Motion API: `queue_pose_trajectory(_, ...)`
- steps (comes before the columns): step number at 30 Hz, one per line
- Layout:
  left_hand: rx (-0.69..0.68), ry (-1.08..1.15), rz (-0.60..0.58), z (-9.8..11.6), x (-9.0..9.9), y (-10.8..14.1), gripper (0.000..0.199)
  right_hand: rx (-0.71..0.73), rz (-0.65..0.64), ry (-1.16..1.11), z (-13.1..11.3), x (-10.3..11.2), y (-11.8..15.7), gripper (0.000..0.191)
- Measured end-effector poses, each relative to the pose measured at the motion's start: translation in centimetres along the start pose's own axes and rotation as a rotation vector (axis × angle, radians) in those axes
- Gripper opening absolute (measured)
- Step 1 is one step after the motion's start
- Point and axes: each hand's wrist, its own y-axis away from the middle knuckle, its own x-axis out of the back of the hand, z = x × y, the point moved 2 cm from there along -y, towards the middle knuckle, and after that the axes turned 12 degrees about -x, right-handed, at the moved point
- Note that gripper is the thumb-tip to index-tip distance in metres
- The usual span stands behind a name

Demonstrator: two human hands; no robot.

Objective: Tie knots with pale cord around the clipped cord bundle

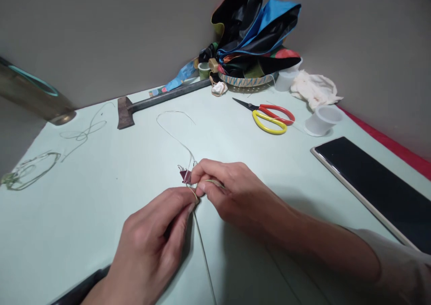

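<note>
Thin green cord (202,246) runs from the front edge of the view up to my fingers. My left hand (158,233) pinches the cord between thumb and index finger, just below a dark red binder clip (185,175). Close against it on the right, my right hand (232,188) is closed on cord too, with a strand looping over its thumb. The clip lies on the pale table (84,206), partly covered by my right fingertips. From the clip a loose strand (173,136) curves away to the back. The exact crossing of the cords is hidden by my fingertips.
A hammer (161,99), scissors (269,116) and a basket (247,81) with a blue and black fabric bundle (266,22) lie at the back. On the right are a white cup (323,120) and a phone (377,183). Cord coils (33,172) lie left.
</note>
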Motion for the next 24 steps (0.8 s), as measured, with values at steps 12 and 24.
queue_pose_trajectory(12,-0.168,0.055,-0.008,0.3,0.4,0.0,0.022,-0.139,-0.083,-0.121,0.3,-0.3,-0.1,0.009)
queue_pose_trajectory(24,-0.323,0.029,-0.043,-0.3,0.3,0.2,0.037,-0.19,-0.152,-0.14,1.0,-0.3,-0.6,0.011)
